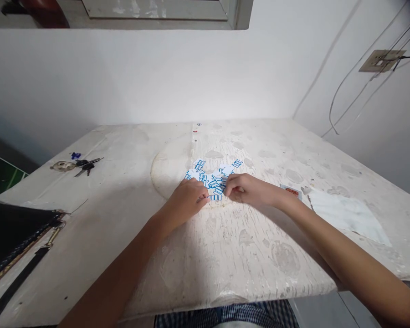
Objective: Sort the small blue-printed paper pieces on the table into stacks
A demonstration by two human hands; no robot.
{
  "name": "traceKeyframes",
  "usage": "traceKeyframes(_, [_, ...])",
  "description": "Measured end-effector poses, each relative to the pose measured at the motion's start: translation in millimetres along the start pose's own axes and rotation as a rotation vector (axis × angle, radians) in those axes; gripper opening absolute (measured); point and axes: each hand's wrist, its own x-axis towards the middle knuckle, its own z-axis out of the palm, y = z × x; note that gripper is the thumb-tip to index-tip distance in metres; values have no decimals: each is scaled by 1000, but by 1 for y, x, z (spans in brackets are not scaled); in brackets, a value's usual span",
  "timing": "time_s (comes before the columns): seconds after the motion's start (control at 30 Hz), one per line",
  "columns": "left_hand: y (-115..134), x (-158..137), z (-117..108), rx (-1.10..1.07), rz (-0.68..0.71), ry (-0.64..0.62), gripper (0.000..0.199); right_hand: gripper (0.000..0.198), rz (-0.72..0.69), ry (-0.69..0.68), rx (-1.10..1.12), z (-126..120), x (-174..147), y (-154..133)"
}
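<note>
Small white paper pieces with blue printed outlines (211, 181) lie in a loose, overlapping heap in the middle of the table. My left hand (191, 197) rests at the heap's left side, thumb and fingers pinched together. One blue-marked piece (215, 197) is right by those fingertips; whether they grip it is unclear. On the heap's right edge, my right hand (243, 187) has its fingers curled and closed, tips down near the pieces. Anything inside that hand is hidden. A single stray piece (237, 163) sits just beyond my right hand.
Keys (85, 166) with a fob lie at the left. A black bag with a strap (27, 280) covers the table's left front corner. Right of my right forearm are a small red-patterned packet (291, 191) and a white cloth or sheet (348, 214). A wall (157, 77) borders the back.
</note>
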Motion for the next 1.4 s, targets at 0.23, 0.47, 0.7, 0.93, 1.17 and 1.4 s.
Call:
traceKeyframes(0.23, [1,-2,-2,-13,19,-27,18,33,-60,83,-187,15,2,-1])
traceKeyframes(0.47, [2,-1,-4,1,12,-40,17,29,-50,23,-246,10,1,-9])
traceKeyframes(0.7, [4,-1,-6,4,17,-47,19,31,-36,16,-150,5,-2,-6])
traceKeyframes(0.93, [3,0,-5,-29,-1,-45,19,26,-48,27,-230,14,4,-2])
traceKeyframes(1.17, [3,0,-6,-19,-8,-57,19,26,-34,-7,-281,12,4,-2])
traceKeyframes(1.4, [3,0,-6,-11,-4,-58,19,30,-48,0,-255,15,3,1])
